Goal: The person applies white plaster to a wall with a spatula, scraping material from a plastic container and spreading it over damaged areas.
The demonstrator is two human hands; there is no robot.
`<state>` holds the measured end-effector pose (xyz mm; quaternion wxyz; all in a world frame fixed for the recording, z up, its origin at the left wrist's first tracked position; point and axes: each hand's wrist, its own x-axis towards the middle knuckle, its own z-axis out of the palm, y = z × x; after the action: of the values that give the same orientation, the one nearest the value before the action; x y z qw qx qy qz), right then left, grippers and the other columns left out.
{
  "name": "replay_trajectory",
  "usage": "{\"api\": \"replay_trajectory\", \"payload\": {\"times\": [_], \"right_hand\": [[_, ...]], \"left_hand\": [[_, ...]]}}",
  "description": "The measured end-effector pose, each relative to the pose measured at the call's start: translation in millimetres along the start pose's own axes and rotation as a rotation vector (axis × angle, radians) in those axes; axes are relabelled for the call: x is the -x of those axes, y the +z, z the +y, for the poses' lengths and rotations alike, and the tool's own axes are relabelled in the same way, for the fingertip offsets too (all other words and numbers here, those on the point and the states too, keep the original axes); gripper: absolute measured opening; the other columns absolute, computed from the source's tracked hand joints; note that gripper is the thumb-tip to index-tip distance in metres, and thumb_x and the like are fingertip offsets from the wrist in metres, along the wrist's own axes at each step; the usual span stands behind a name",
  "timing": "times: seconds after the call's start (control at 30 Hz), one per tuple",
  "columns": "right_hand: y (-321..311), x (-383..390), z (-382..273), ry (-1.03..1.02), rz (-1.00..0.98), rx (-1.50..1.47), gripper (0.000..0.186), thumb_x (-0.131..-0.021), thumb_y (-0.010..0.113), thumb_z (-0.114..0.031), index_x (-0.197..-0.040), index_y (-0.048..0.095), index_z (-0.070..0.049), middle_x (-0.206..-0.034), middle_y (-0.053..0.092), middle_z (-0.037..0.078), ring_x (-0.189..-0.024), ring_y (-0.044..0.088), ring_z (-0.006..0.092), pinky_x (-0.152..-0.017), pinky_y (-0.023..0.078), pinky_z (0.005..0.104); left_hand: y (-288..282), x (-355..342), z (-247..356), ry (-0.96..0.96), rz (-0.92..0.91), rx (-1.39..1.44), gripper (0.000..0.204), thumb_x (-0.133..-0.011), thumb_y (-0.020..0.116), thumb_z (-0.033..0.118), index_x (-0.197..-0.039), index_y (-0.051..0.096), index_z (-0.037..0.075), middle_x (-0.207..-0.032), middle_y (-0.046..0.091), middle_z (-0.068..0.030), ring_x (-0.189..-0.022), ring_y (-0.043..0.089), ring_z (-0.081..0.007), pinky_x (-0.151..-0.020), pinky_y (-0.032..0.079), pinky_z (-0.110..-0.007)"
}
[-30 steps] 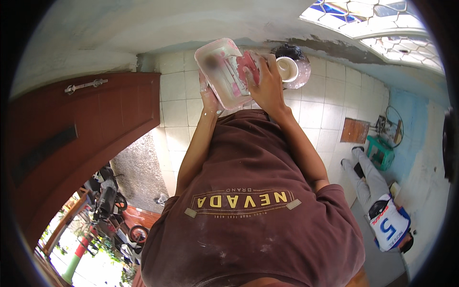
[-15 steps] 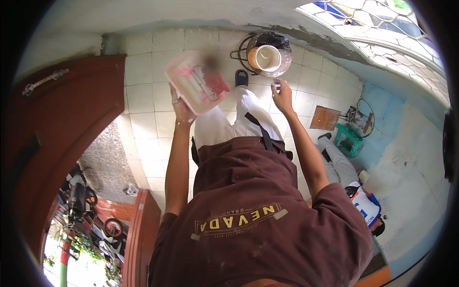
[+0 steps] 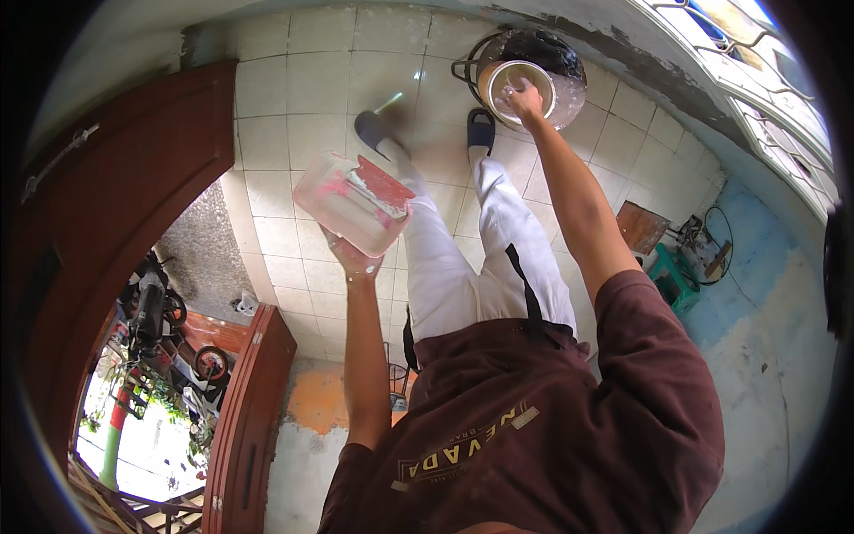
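Observation:
My left hand grips a translucent plastic container from beneath. Inside lie a red putty knife, smeared with white paste, and something pale and long. On the far right, my right hand reaches down into a round tub with a pale inside. Its fingers look bent together; what they hold, if anything, I cannot make out. The tub stands on a round stool with black material on its top and whitish smears.
A brown wooden door stands at the left, with motorbikes beyond the doorway. Toward the right wall are a brown square panel, a green plastic stool and cables. A metal window grille is at upper right.
My right hand has moved from beside the stool into the tub. The container has come lower and nearer my body. My left foot now shows; the person at lower right has left the view.

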<state>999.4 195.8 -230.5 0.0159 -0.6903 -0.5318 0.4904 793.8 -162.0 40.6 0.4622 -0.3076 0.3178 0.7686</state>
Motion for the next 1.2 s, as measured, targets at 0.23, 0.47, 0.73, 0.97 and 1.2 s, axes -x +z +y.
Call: {"api": "replay_trajectory", "payload": {"times": [0.23, 0.47, 0.73, 0.97, 1.2], "right_hand": [[-35, 39, 0, -0.361, 0.117, 0.321, 0.02, -0.085, 0.077, -0.012, -0.103, 0.075, -0.005, -0.098, 0.075, 0.021, -0.085, 0.074, 0.0377, -0.08, 0.057, 0.0426], [-99, 102, -4, -0.754, 0.02, 0.254, 0.016, -0.091, 0.074, -0.012, -0.104, 0.071, -0.003, -0.094, 0.073, 0.019, -0.087, 0.071, 0.0391, -0.077, 0.055, 0.0457], [-171, 169, -51, -0.938, 0.027, 0.177, 0.016, -0.089, 0.075, -0.007, -0.105, 0.07, -0.003, -0.098, 0.073, 0.014, -0.089, 0.072, 0.0332, -0.076, 0.056, 0.0401], [-216, 244, -127, -1.077, -0.007, 0.21, 0.02, -0.084, 0.08, -0.002, -0.102, 0.073, -0.001, -0.095, 0.075, 0.013, -0.084, 0.075, 0.0256, -0.074, 0.057, 0.0345], [-213, 279, -184, -1.074, -0.268, 0.416, 0.017, -0.085, 0.077, -0.005, -0.101, 0.071, -0.001, -0.092, 0.072, 0.016, -0.078, 0.07, 0.0331, -0.07, 0.056, 0.0411]], "left_hand": [[36, -14, -80, -0.049, -0.033, -0.091, 0.074, -0.099, 0.049, 0.067, -0.154, 0.042, 0.019, -0.153, 0.048, -0.0059, -0.137, 0.047, -0.0318, -0.112, 0.042, -0.058], [95, -47, -111, -0.117, -0.119, -0.102, 0.068, -0.103, 0.046, 0.063, -0.155, 0.04, 0.02, -0.152, 0.048, -0.0027, -0.139, 0.048, -0.0274, -0.115, 0.042, -0.052], [94, -122, -139, -0.094, -0.239, -0.026, 0.076, -0.097, 0.051, 0.07, -0.155, 0.042, 0.02, -0.155, 0.048, -0.0035, -0.141, 0.047, -0.0296, -0.117, 0.039, -0.054], [103, -140, -147, -0.054, -0.287, -0.077, 0.081, -0.099, 0.043, 0.071, -0.16, 0.033, 0.019, -0.161, 0.039, -0.0081, -0.146, 0.041, -0.0329, -0.119, 0.037, -0.057], [105, -140, -160, -0.096, -0.337, -0.087, 0.085, -0.097, 0.046, 0.073, -0.158, 0.038, 0.013, -0.154, 0.05, -0.013, -0.137, 0.053, -0.0325, -0.116, 0.044, -0.052]]}}
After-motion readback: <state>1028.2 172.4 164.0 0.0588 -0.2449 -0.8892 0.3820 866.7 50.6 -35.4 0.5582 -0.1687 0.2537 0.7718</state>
